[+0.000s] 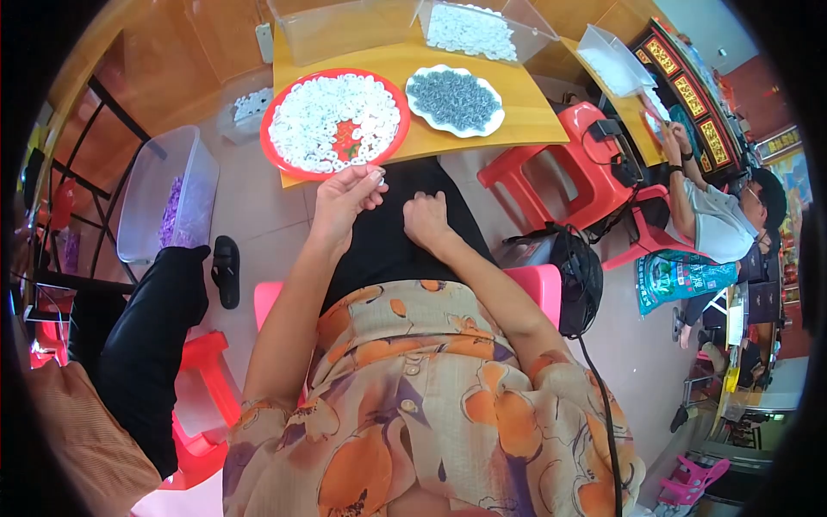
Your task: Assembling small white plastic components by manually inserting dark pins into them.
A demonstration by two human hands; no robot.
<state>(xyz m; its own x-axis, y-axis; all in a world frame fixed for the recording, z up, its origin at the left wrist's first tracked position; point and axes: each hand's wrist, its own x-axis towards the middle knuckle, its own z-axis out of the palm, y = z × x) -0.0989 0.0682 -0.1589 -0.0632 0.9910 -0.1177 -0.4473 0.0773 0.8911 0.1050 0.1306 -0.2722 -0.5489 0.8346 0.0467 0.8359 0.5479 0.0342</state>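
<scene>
Head view: the left hand is closed in a pinch, thumb against bent fingers, apparently on a small white piece largely hidden by the fingertips. So slight a part probably calls for light pressure at its edge. The left wrist is raised beside the tray's near rim; the right hand is curled over the lap, contents indeterminable. Beyond, white oval rings fill the red tray on the desk, beside a scalloped dish of grey pieces.

I see a small white piece, mostly hidden, in the left hand's pinch; just beyond that grip, loose white rings crowd a red tray.
</scene>
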